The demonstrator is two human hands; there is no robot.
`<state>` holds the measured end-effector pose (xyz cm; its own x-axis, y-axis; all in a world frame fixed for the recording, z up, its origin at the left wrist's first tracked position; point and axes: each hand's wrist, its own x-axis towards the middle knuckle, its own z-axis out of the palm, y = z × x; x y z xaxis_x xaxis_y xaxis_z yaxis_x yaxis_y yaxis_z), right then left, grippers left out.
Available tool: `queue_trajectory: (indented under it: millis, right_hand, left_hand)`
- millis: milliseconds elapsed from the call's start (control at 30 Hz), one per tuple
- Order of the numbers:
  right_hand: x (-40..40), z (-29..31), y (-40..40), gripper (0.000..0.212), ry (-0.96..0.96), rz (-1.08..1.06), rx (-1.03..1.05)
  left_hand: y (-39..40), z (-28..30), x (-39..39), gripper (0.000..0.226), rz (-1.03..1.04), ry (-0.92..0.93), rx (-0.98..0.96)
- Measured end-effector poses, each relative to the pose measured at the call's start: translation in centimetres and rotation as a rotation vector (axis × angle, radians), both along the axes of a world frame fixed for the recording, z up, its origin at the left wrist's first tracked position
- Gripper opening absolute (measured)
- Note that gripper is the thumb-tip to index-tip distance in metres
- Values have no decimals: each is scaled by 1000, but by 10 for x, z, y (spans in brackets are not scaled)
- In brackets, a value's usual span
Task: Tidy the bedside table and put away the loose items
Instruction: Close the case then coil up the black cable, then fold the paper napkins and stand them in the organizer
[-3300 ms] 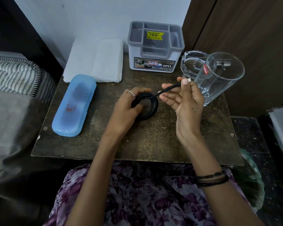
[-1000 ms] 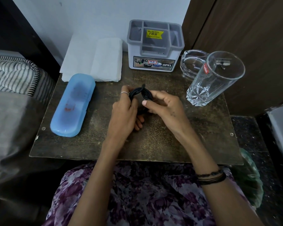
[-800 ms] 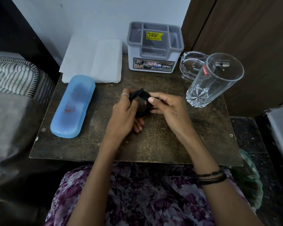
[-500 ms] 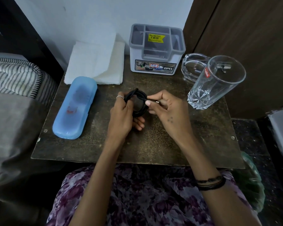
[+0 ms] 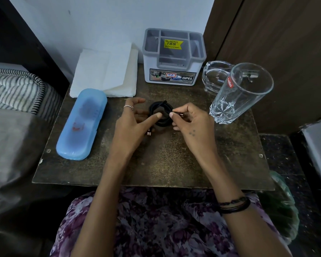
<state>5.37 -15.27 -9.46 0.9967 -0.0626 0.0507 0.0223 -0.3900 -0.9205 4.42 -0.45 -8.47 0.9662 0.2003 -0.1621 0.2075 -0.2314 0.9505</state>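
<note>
Right hand (image 5: 191, 125): thumb and forefinger pinch the loose end of the cable (image 5: 162, 124), likely to tuck it so the coil holds.
Left hand (image 5: 132, 127): thumb clamps the coil against its fingers, forefinger lifted clear.
Cable: coiled, over the surface (image 5: 174, 160) between both hands.
Organiser (image 5: 174, 58): behind it, probably its home.

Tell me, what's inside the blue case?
Through the shut blue case show a dark shape and something small and red. Its cloudy lid hides what they are.

striped bedding (image 5: 17, 89), white wall (image 5: 109, 19) — dark wooden door (image 5: 285, 43) alongside.
</note>
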Motion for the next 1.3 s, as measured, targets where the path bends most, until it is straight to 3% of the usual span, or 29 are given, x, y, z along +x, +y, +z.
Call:
queue_trajectory:
  millis: [167, 400, 567, 833, 967, 1067, 1200, 1300]
  right_hand:
    - [0, 5, 9, 20, 19, 8, -15]
    - [0, 11, 35, 34, 18, 62, -114]
    - [-3, 10, 48, 30, 42, 145, -115]
    - [18, 24, 49, 30, -34, 10, -85]
    - [42, 39, 81, 37, -50, 46, -116]
    - [59, 43, 111, 54, 58, 44, -182]
    - [74, 36, 135, 60, 101, 2, -328]
    - [79, 29, 142, 55, 90, 24, -481]
  left_hand:
    - [3, 5, -2, 43, -65, -140, 415]
    - [12, 4, -8, 34, 54, -235, 634]
    - [10, 9, -14, 24, 166, -254, 709]
    - [22, 17, -6, 23, 157, -321, 744]
    - [51, 38, 21, 26, 281, -346, 774]
    - [83, 38, 52, 30, 341, -204, 812]
    - [89, 21, 71, 61, 214, 276, 767]
    - [87, 16, 79, 65, 235, 323, 764]
